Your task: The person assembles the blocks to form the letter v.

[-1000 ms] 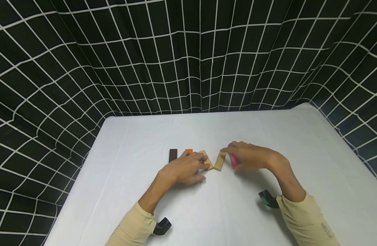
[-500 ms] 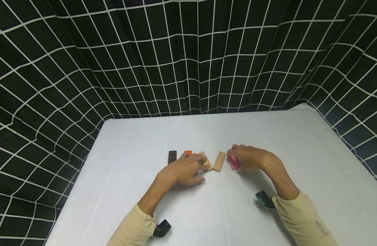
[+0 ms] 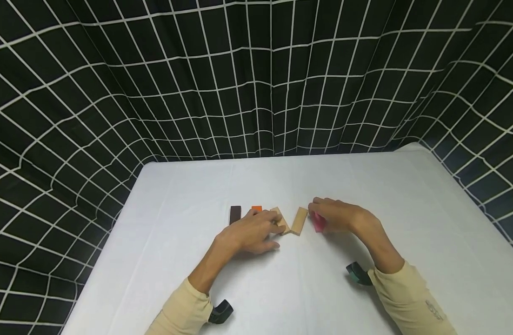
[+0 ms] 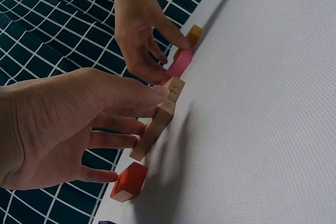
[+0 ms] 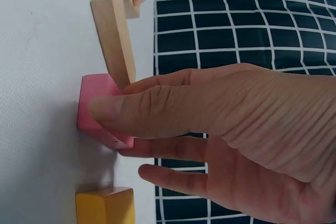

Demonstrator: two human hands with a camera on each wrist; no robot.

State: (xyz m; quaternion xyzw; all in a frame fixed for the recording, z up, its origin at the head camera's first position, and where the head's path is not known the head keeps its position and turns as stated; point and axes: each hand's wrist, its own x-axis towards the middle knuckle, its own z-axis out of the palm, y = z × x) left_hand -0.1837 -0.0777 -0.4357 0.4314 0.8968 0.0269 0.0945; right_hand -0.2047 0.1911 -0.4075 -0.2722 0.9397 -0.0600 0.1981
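Observation:
My left hand [image 3: 252, 230] lies over a plain wooden block [image 4: 152, 135], its spread fingers touching it. In the head view the left thumb stands apart from that block. A second wooden block [image 3: 299, 221] leans the other way, and the two nearly meet at their near ends in a V. To the right, my right hand [image 3: 340, 216] pinches a pink block [image 5: 94, 93] between thumb and fingers. Part of the pink block is hidden by the fingers. Beside the left hand sits an orange block [image 4: 130, 179], mostly covered in the head view.
A dark brown block [image 3: 235, 214] lies left of the orange one. Past the pink block stands a yellow block [image 5: 105, 205], hidden behind the right hand in the head view. The white table [image 3: 189, 186] meets a black curtain [image 3: 256, 83] with a white grid.
My right fingertips have drawn back from the far end of the right wooden block and now close on the pink block. The left hand stays in place.

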